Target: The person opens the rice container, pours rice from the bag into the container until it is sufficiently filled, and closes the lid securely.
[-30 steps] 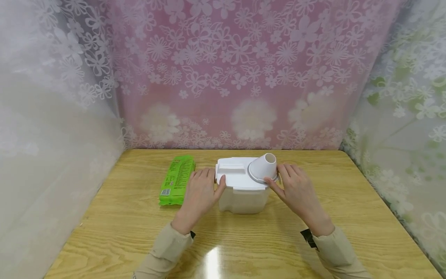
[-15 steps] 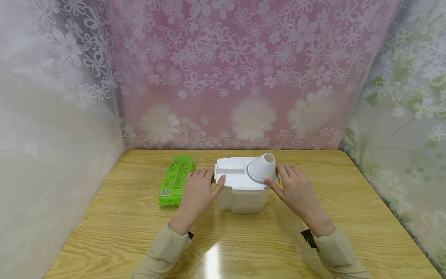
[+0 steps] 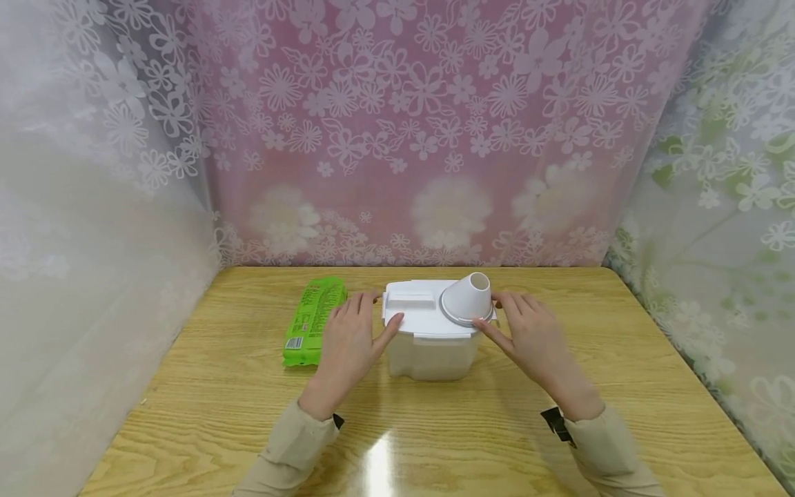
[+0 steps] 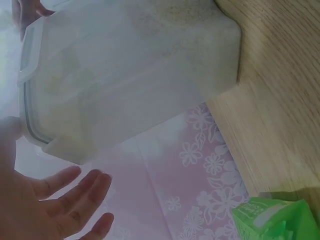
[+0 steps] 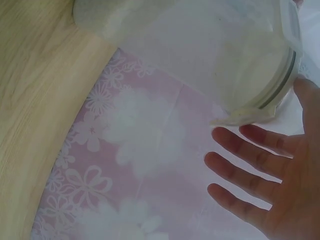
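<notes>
A translucent storage container (image 3: 431, 359) stands upright on the table under a white lid (image 3: 428, 319). The lid carries a raised handle (image 3: 412, 301) and a tilted cone-shaped piece (image 3: 468, 300). At the lid's left end is my left hand (image 3: 349, 338); its thumb touches the lid edge, and its loosely bent fingers sit apart from the side clip (image 4: 70, 147) in the left wrist view. My right hand (image 3: 537, 338) is at the other end, thumb against the rim, fingers extended beside the flipped-out right clip (image 5: 245, 117). Something grainy shows faintly near the container's base.
A bright green printed packet (image 3: 313, 321) lies left of the container, partly behind my left hand. The wooden table (image 3: 621, 386) ends at a pink floral curtain (image 3: 373, 152), with pale curtains (image 3: 733, 241) on both sides.
Both hands have eased slightly outward, and the left fingers have drawn away from the lid's end. The container and packet stay in place.
</notes>
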`<state>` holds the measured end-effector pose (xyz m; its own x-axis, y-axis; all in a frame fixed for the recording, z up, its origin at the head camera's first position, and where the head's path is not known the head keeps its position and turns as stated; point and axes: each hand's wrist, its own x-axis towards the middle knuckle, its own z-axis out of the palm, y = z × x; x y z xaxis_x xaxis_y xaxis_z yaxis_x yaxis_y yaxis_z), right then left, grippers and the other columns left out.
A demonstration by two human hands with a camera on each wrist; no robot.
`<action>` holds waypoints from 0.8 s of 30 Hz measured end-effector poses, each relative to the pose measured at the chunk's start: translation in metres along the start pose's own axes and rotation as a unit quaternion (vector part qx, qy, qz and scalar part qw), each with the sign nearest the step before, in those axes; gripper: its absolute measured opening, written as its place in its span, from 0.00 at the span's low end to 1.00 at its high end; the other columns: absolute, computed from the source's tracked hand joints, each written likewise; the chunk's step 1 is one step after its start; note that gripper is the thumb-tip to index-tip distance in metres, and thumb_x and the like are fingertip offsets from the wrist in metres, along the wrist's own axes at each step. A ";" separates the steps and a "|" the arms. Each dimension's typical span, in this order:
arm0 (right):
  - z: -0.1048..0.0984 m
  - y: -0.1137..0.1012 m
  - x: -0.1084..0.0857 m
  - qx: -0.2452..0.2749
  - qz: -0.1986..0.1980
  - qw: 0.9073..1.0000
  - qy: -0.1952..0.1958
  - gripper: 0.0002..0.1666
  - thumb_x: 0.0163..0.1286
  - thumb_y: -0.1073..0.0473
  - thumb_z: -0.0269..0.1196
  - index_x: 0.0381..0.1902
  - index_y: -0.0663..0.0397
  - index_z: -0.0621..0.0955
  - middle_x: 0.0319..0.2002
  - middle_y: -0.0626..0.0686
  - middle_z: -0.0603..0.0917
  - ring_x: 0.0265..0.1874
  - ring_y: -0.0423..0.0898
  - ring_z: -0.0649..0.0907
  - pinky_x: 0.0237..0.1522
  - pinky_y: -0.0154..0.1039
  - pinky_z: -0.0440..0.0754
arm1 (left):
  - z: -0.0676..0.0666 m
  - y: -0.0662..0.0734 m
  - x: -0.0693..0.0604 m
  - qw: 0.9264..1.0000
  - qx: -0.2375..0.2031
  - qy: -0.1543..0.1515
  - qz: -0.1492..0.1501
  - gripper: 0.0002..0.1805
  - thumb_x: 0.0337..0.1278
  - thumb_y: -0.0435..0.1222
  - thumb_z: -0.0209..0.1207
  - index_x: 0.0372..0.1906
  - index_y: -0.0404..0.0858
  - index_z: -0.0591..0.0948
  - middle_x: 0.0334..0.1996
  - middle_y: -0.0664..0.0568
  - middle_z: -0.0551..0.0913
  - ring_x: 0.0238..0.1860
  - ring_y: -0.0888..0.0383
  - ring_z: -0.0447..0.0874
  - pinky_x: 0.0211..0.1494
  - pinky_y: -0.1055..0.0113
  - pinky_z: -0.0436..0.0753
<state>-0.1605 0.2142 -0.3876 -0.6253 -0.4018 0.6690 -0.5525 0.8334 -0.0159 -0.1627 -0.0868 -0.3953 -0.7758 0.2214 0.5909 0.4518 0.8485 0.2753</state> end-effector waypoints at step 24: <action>0.000 0.004 -0.007 -0.049 -0.029 0.998 -0.019 0.20 0.74 0.48 0.48 0.34 0.58 0.76 0.27 0.53 0.81 0.26 0.51 0.81 0.21 0.43 0.76 | 0.005 0.001 0.004 0.995 -0.076 -0.028 0.061 0.43 0.65 0.55 0.63 0.70 0.27 0.67 0.64 0.35 0.77 0.66 0.42 0.76 0.71 0.49 0.72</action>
<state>-0.1589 0.2201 -0.3922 -0.6148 -0.4632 0.6384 -0.5333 0.8404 0.0962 -0.1677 -0.0822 -0.3965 -0.7321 0.3491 0.5850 0.6028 0.7320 0.3176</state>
